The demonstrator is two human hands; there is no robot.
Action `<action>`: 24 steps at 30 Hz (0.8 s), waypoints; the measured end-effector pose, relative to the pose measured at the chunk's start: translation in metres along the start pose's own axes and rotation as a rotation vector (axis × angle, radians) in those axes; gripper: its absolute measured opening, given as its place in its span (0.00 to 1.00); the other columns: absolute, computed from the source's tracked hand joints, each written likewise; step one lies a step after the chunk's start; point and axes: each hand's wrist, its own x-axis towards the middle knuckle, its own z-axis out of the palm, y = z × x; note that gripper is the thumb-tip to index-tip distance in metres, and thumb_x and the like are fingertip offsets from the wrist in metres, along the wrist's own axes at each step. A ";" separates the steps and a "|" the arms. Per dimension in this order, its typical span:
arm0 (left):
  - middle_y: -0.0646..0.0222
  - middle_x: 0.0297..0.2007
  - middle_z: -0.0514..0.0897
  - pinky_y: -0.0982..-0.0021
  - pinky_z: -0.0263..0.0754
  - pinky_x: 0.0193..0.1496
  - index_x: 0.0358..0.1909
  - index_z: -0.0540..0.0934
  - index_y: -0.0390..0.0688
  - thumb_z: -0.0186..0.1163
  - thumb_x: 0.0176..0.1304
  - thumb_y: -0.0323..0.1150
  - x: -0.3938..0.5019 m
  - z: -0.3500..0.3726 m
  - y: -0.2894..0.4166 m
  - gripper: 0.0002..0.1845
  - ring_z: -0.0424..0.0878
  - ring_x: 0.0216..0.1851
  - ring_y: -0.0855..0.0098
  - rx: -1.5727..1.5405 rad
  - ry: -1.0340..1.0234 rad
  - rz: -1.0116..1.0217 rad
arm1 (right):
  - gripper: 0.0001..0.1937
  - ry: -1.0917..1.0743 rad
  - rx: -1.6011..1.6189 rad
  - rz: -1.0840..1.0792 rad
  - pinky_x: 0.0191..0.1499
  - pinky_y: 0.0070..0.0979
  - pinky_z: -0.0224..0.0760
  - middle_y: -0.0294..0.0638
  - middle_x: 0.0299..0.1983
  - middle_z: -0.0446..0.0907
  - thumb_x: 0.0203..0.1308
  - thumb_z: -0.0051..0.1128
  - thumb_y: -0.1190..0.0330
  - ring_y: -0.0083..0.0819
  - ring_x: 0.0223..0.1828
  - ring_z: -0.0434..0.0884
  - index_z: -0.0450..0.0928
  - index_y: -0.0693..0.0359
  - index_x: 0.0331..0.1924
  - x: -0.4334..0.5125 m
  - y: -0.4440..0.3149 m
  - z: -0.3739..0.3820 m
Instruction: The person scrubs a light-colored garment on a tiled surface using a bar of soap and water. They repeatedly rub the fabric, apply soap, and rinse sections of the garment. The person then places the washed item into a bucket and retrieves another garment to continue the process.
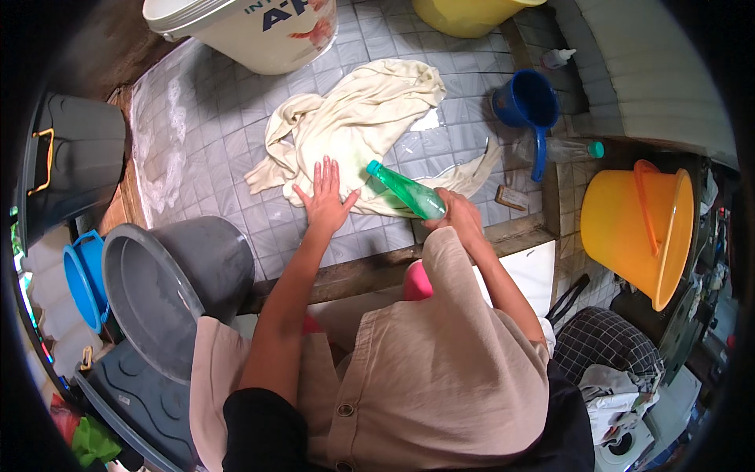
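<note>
A cream-coloured wet garment lies crumpled on the grey tiled surface, one narrow part trailing to the right. Flat on its lower part rests my left hand, fingers spread. My right hand grips a green plastic bottle near its base. The bottle is tilted, with its green cap end over the cloth, to the right of my left hand. Whether the cap end touches the cloth cannot be told. Right of the bottle, a small scrubbing brush lies on the tiles.
A blue dipper and a clear bottle with a green cap stand or lie at right. A white bucket is at the top, a yellow-orange bucket at far right, and a grey bucket at left. A raised ledge edges the tiles.
</note>
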 end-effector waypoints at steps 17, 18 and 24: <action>0.43 0.73 0.28 0.26 0.24 0.64 0.73 0.33 0.33 0.52 0.58 0.67 -0.007 0.040 0.024 0.60 0.27 0.75 0.48 -0.275 0.427 -0.431 | 0.37 0.730 0.772 -0.079 0.57 0.30 0.67 0.51 0.52 0.76 0.44 0.73 0.65 0.42 0.55 0.77 0.63 0.63 0.58 0.135 0.065 -0.042; 0.44 0.73 0.28 0.26 0.24 0.64 0.73 0.33 0.33 0.53 0.58 0.67 -0.007 0.040 0.024 0.61 0.26 0.75 0.49 -0.287 0.372 -0.451 | 0.37 0.669 0.633 -0.080 0.59 0.34 0.65 0.52 0.55 0.74 0.44 0.72 0.65 0.43 0.58 0.74 0.62 0.64 0.59 0.129 0.076 -0.041; 0.50 0.74 0.28 0.28 0.26 0.66 0.72 0.32 0.31 0.53 0.55 0.69 -0.001 0.032 0.022 0.63 0.25 0.76 0.54 -0.325 0.223 -0.541 | 0.36 0.151 -0.431 0.492 0.65 0.69 0.45 0.55 0.70 0.53 0.46 0.59 0.72 0.45 0.75 0.47 0.59 0.64 0.64 0.037 0.176 -0.001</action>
